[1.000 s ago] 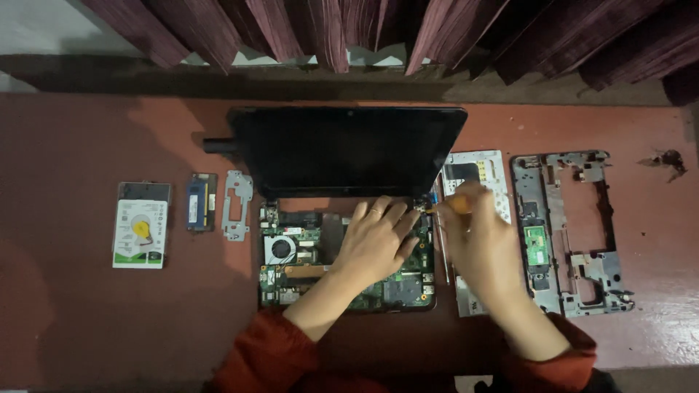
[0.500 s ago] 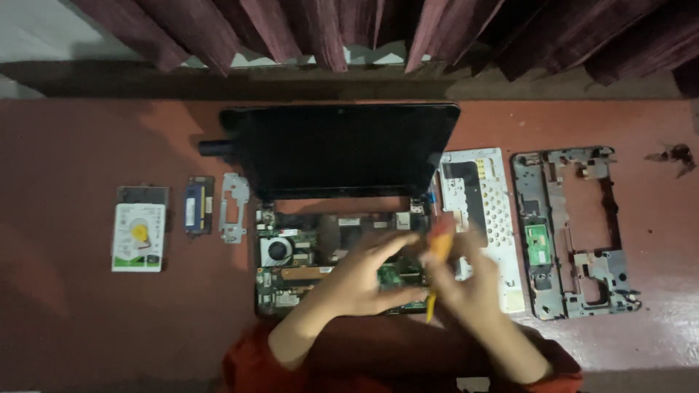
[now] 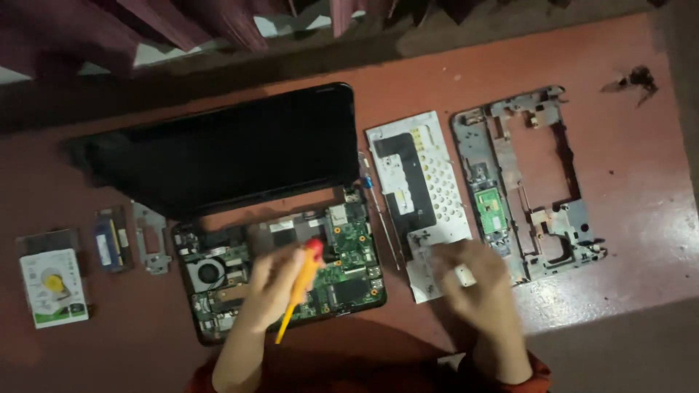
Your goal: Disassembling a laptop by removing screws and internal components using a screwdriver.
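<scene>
Broadly, a reddish-brown bench [image 3: 611,218] carried everything. Largest on it was a black laptop screen panel [image 3: 226,149], folded back flat above an opened laptop base with its green circuit board and round fan exposed [image 3: 349,251]. To the right lay a silver perforated metal keyboard plate [image 3: 426,189], then a grey plastic laptop frame with a small green board [image 3: 531,182]. At far left sat a white-labelled hard drive [image 3: 53,285], a blue-stickered memory module [image 3: 111,247] and a small grey metal bracket [image 3: 151,239].

Left hand [image 3: 273,280] hovered over the circuit board, fingers closed round a yellow-handled, red-capped screwdriver [image 3: 300,290], which slanted down to the left. Right hand [image 3: 473,280] was blurred at the plate's lower end; its grip could not be told.
</scene>
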